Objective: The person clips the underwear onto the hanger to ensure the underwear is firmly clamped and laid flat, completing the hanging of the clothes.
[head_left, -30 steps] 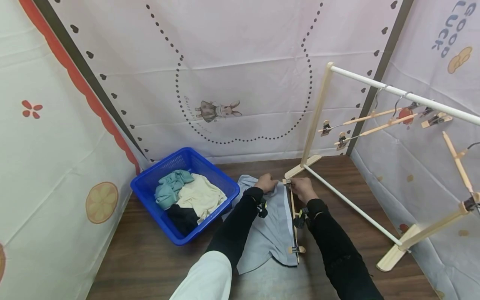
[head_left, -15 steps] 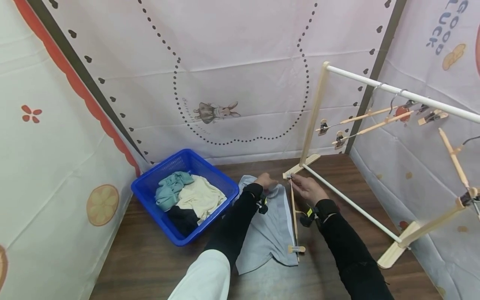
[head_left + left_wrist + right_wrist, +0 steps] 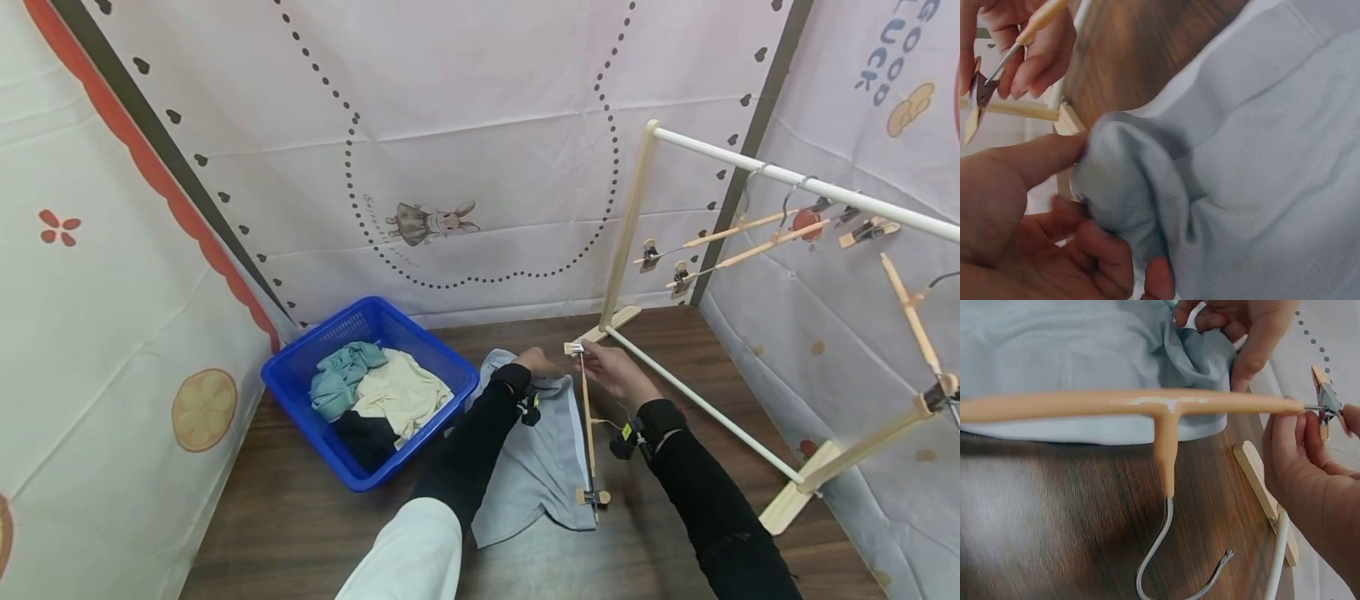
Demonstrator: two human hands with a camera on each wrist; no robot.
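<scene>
A light grey-blue garment (image 3: 540, 450) with a wide band lies flat on the dark wooden surface. My left hand (image 3: 536, 363) pinches its far corner, where the cloth bunches into folds (image 3: 1129, 175). Along the garment's right edge runs a wooden clip hanger (image 3: 588, 417), its metal hook (image 3: 1159, 544) pointing right. With fingers and thumb, my right hand (image 3: 618, 372) pinches the clip (image 3: 1324, 403) at the hanger's far end; this clip stands beyond the cloth corner, with no cloth in it. The near clip (image 3: 592, 497) sits at the garment's lower right edge.
Left of the garment, a blue basket (image 3: 300, 417) holds teal, cream and black cloth. On the right stands a rack with a white rail (image 3: 720, 154), where several clip hangers (image 3: 772, 244) hang. Its lower bar (image 3: 697, 400) and foot (image 3: 618, 323) are close to my right hand.
My right hand has shifted slightly right and away, taking the hanger's far clip off the garment's corner. My left hand has stayed at the corner, which is now more bunched.
</scene>
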